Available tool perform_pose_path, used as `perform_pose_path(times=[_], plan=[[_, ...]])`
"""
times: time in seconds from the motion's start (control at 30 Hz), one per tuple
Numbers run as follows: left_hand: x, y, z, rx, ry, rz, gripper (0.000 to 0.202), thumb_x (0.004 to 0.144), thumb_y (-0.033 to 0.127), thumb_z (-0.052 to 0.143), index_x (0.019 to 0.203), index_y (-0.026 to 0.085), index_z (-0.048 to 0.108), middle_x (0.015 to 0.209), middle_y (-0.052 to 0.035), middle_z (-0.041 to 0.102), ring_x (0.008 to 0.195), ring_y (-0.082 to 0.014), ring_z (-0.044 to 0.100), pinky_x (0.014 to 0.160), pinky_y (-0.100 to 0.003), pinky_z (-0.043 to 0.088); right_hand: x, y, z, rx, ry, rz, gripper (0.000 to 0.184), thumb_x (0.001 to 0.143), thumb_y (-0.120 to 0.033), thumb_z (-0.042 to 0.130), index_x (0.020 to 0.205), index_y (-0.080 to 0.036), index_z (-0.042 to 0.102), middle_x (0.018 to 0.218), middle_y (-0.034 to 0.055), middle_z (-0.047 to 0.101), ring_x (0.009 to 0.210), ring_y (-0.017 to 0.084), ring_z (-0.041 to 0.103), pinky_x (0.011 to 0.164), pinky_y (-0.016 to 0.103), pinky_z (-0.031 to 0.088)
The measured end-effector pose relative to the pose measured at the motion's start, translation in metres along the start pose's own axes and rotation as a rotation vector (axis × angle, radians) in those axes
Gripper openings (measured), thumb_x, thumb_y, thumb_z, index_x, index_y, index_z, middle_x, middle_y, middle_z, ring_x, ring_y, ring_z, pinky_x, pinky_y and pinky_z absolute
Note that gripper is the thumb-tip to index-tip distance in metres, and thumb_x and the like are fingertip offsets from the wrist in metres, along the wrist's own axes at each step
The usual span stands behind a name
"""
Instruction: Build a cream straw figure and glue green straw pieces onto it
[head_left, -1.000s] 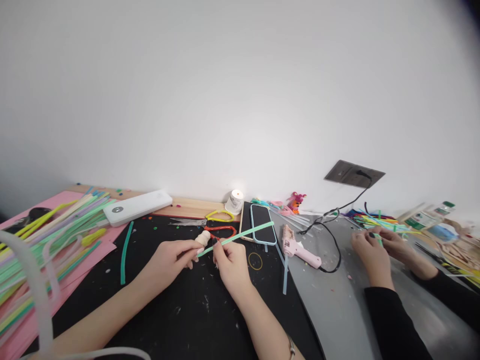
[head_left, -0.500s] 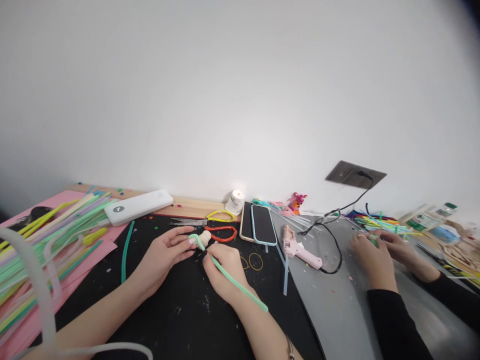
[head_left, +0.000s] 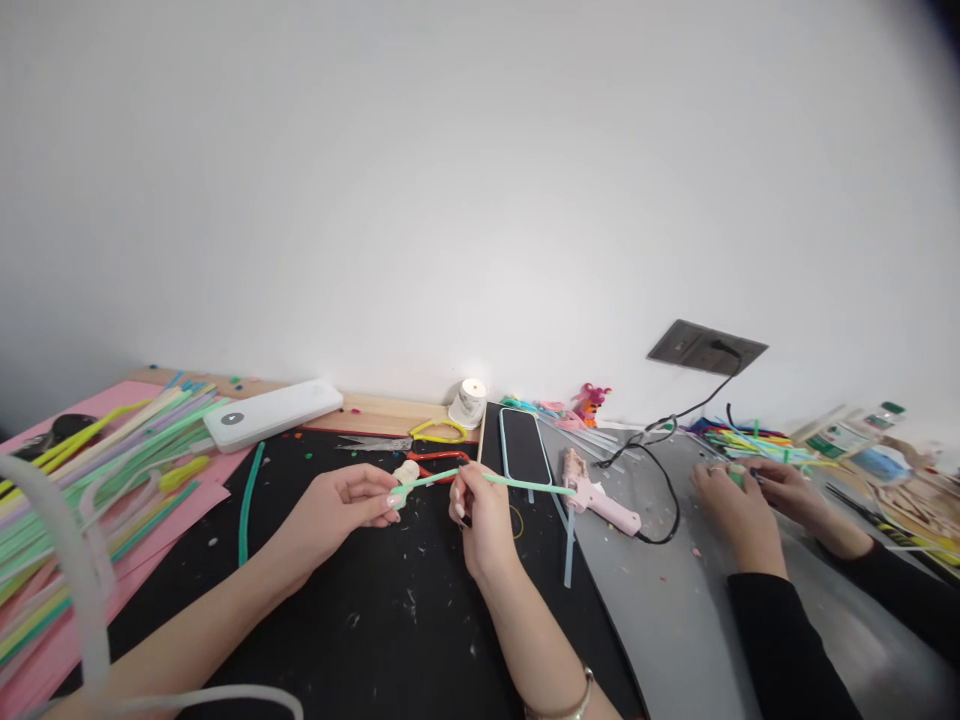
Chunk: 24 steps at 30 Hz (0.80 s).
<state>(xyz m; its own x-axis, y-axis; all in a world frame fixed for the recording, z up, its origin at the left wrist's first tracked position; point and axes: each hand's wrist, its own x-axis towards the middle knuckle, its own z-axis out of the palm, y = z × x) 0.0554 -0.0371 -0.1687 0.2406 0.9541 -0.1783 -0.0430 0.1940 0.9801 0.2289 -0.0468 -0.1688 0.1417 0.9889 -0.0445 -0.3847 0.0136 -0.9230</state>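
Note:
A light green pipe cleaner (head_left: 431,480) runs between my two hands above the black mat. My left hand (head_left: 356,503) pinches its looped left end, close to a cream-coloured rounded piece (head_left: 406,474) that may be held or lying just behind the fingertips. Farther along, my right hand (head_left: 480,515) grips the same pipe cleaner between thumb and fingers, and its free end sticks out to the right towards the glue gun. Behind my hands lie scissors (head_left: 439,432) with yellow and red handles, the red one partly covered.
Pipe cleaners (head_left: 97,480) lie on pink sheets at left beside a white device (head_left: 274,413). A phone (head_left: 525,447), a pink glue gun (head_left: 600,500) with a black cord and a white cup (head_left: 472,400) stand near the wall. A co-worker's hands (head_left: 742,510) work at right.
My right hand has turned upward and moved right, drawing the pipe cleaner out straight. Its free end, which lay over my right forearm, now points right. My left fingers have closed in a pinch.

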Motion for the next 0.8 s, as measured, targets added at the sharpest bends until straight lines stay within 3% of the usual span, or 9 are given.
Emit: perform_pose_path(times=[0.27, 0.47, 0.8], plan=[[-0.0023, -0.0018, 0.0022, 0.134, -0.170, 0.077, 0.013, 0.068, 0.031, 0.072, 0.070, 0.017, 0.073, 0.063, -0.0022, 0.069, 0.061, -0.0162, 0.063, 0.065, -0.027, 0.050, 0.0051, -0.0031, -0.0053, 0.067, 0.028, 0.027, 0.034, 0.072, -0.027, 0.054, 0.042, -0.018, 0.041, 0.033, -0.0077, 0.031, 0.033, 0.005, 0.018, 0.039, 0.022, 0.012], [-0.0026, -0.0016, 0.0009, 0.141, -0.142, 0.088, 0.017, 0.068, 0.031, 0.071, 0.078, 0.018, 0.075, 0.066, -0.0022, 0.068, 0.065, -0.0174, 0.063, 0.066, -0.028, 0.050, 0.0048, -0.0019, -0.0051, 0.089, 0.034, 0.020, 0.034, 0.073, -0.026, 0.054, 0.043, -0.018, 0.043, 0.033, -0.0077, 0.031, 0.033, 0.004, 0.018, 0.038, 0.022, 0.011], [-0.0029, -0.0011, 0.0013, 0.114, -0.121, 0.050, 0.015, 0.065, 0.033, 0.074, 0.063, 0.018, 0.070, 0.060, -0.0020, 0.071, 0.061, -0.0171, 0.065, 0.064, -0.026, 0.051, 0.0064, -0.0063, -0.0087, 0.113, 0.055, 0.048, 0.030, 0.073, -0.029, 0.055, 0.047, -0.018, 0.043, 0.036, -0.0073, 0.035, 0.034, 0.004, 0.023, 0.037, 0.020, 0.012]])
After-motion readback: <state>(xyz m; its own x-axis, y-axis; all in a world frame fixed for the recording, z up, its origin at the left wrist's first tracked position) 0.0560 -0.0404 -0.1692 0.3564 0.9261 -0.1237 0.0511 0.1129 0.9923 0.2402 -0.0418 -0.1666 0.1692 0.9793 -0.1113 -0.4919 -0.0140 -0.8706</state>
